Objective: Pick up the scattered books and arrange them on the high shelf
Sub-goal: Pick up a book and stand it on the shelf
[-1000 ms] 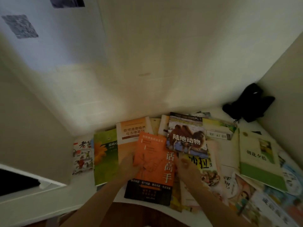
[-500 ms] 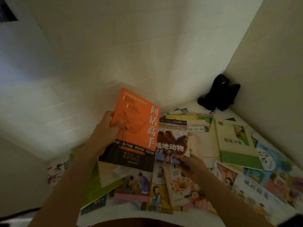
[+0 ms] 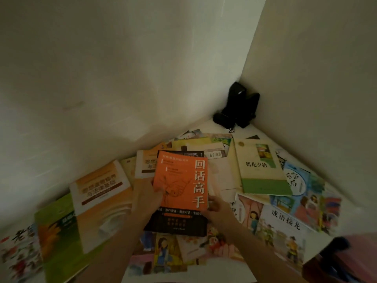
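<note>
orange book (image 3: 181, 180) is back low over the pile, now clamped between left hand (image 3: 145, 193) and right hand (image 3: 217, 207); shelving not started.

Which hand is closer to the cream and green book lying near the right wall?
The right hand. It grips the orange book's lower right corner, just below and left of the cream and green book. The left hand holds the orange book's far left edge.
</note>
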Demonstrator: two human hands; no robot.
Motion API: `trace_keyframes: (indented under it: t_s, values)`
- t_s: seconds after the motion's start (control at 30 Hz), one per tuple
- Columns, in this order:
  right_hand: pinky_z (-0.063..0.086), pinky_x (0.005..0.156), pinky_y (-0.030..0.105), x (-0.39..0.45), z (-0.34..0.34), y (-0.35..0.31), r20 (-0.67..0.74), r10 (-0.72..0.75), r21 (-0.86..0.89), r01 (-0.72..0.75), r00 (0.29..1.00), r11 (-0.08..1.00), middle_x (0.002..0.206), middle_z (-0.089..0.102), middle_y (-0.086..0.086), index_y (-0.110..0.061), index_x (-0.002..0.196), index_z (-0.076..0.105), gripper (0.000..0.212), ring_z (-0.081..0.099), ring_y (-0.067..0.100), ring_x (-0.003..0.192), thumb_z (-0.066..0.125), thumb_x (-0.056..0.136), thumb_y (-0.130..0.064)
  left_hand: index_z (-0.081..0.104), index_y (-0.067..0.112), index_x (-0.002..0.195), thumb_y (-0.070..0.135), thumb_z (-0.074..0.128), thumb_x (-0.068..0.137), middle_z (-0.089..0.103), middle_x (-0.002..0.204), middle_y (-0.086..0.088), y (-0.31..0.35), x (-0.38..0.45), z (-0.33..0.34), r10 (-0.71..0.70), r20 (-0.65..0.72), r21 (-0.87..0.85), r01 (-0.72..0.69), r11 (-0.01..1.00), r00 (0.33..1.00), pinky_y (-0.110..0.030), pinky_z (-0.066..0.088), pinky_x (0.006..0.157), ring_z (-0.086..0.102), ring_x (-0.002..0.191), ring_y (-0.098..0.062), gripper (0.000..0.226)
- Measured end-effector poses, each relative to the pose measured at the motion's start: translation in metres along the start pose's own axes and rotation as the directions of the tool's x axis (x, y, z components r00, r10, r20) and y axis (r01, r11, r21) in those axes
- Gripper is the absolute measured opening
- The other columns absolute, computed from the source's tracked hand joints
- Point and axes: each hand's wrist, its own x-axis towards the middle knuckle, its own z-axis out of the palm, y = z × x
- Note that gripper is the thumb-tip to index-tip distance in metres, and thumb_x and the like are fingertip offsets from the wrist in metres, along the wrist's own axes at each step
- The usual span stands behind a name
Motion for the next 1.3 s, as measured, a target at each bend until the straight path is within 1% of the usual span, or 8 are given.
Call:
trace_keyframes:
  t_s: [0.1,0.17,0.3,0.53,0.7,0.93,1.1,1.3]
  values:
    - [0.056,0.080,0.025,-0.010,-0.026,0.010,-0.001,-0.040,-0.337,0.037,0.999,0.941,0.110,0.065,-0.005,-0.021,0.112,0.054,0.036,0.064,0.010,0.096,0.068,0.085,-0.039,0.039,0.010,0.130,0.022,0.063,0.091,0.056,0.101,0.007,-0.009,-0.030,0.019,-0.062,0.030,-0.025,0.063,0.998,0.998,-0.025,0.050,0.072,0.058,0.088,-0.008,0.047]
    - [0.050,0.069,0.014,-0.018,-0.040,0.008,-0.034,-0.107,-0.559,0.070,0.994,0.826,0.105,0.066,-0.004,-0.017,0.111,0.059,0.028,0.062,0.010,0.091,0.055,0.094,-0.040,0.040,0.015,0.124,0.022,0.069,0.087,0.057,0.105,0.002,-0.018,-0.047,0.034,-0.084,-0.014,0.040,0.085,0.996,0.996,-0.038,0.053,0.082,0.061,0.100,-0.020,0.047]
    - [0.046,0.088,0.031,-0.027,-0.044,0.000,0.022,-0.264,-0.735,0.195,0.964,0.650,0.090,0.065,0.008,0.002,0.101,0.066,0.054,0.061,0.028,0.101,0.033,0.101,-0.042,0.036,0.011,0.134,0.015,0.065,0.086,0.045,0.130,-0.014,-0.019,-0.062,0.055,-0.078,-0.084,0.113,0.088,0.990,0.993,-0.036,0.043,0.090,0.049,0.118,-0.034,0.056]
    - [0.041,0.076,0.016,-0.016,-0.047,0.023,0.013,-0.217,-0.633,0.176,0.976,0.754,0.117,0.060,0.000,-0.012,0.118,0.046,0.037,0.053,0.008,0.095,0.061,0.091,-0.033,0.040,0.031,0.118,0.030,0.072,0.083,0.063,0.112,-0.003,-0.013,-0.063,0.050,-0.153,-0.079,-0.132,0.141,0.981,0.985,-0.052,0.056,0.081,0.067,0.092,-0.025,0.048]
    - [0.047,0.072,0.019,-0.014,-0.073,0.008,-0.039,-0.281,-0.518,0.221,0.959,0.826,0.098,0.055,-0.011,-0.019,0.110,0.046,0.032,0.058,0.011,0.093,0.062,0.090,-0.039,0.042,0.017,0.132,0.028,0.069,0.086,0.060,0.106,0.002,0.044,-0.055,0.059,-0.133,-0.039,-0.232,0.121,0.965,0.990,-0.034,0.055,0.064,0.063,0.080,-0.014,0.055]
    - [0.037,0.059,0.007,0.001,-0.150,-0.034,-0.224,-0.366,-0.524,0.205,0.903,0.827,0.097,0.060,-0.009,-0.018,0.110,0.052,0.028,0.056,0.007,0.085,0.059,0.092,-0.038,0.045,0.021,0.121,0.024,0.067,0.089,0.066,0.108,-0.007,0.119,-0.006,0.116,-0.085,0.207,-0.253,0.137,0.958,0.975,-0.045,0.058,0.078,0.068,0.091,-0.024,0.040]
    - [0.043,0.073,0.017,0.019,-0.217,-0.022,-0.343,-0.339,-0.653,0.037,0.876,0.756,0.114,0.065,0.004,-0.012,0.115,0.063,0.027,0.060,0.015,0.098,0.047,0.099,-0.028,0.041,0.017,0.132,0.027,0.072,0.084,0.062,0.118,-0.012,0.124,0.034,0.159,-0.140,0.312,-0.201,0.209,0.957,0.940,-0.041,0.057,0.071,0.066,0.093,-0.026,0.058]
    - [0.048,0.084,0.032,0.037,-0.251,0.001,-0.386,-0.072,-0.474,-0.131,0.920,0.871,0.137,0.051,0.014,-0.009,0.148,0.026,0.057,0.056,0.028,0.116,0.046,0.099,-0.032,0.045,0.019,0.133,0.038,0.070,0.083,0.066,0.106,-0.003,0.096,0.050,0.173,-0.236,0.269,-0.183,0.290,0.939,0.934,-0.044,0.057,0.073,0.066,0.089,-0.024,0.060]
